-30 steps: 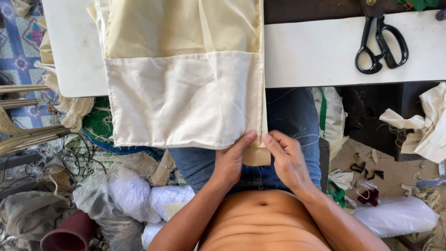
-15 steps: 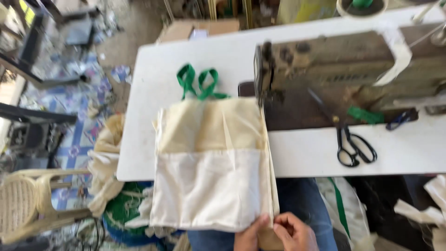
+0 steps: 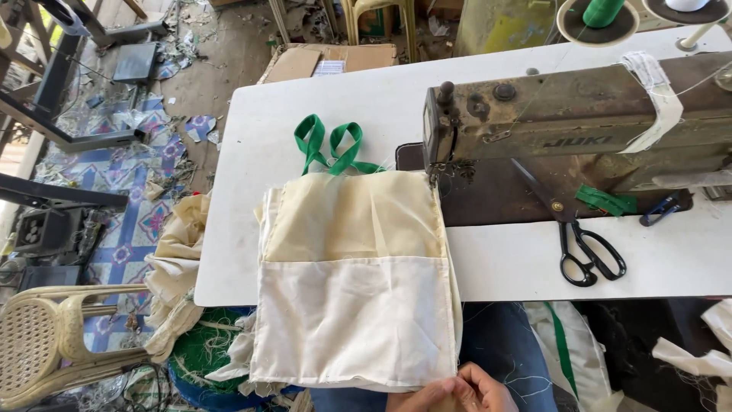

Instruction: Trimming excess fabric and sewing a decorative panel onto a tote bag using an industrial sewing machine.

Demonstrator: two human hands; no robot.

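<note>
While fingers (image 3: 465,385) pinch cloth bag (image 3: 354,305) corner, green handles (image 3: 332,149) on table (image 3: 252,137), contents unseen.

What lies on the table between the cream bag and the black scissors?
In the head view, only bare white table lies between the cream bag and the black scissors.

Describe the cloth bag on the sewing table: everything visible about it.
The cloth bag is flat, roughly square, of thin woven fabric: its upper half a yellowish cream, its lower half a paler off-white panel joined across by a straight seam. Two green strap handles loop out from its top edge onto the white table. The top half lies on the table beside the sewing machine; the bottom half hangs over the front edge. Loose threads fray along the right side. The hands meet at its lower right corner.
</note>
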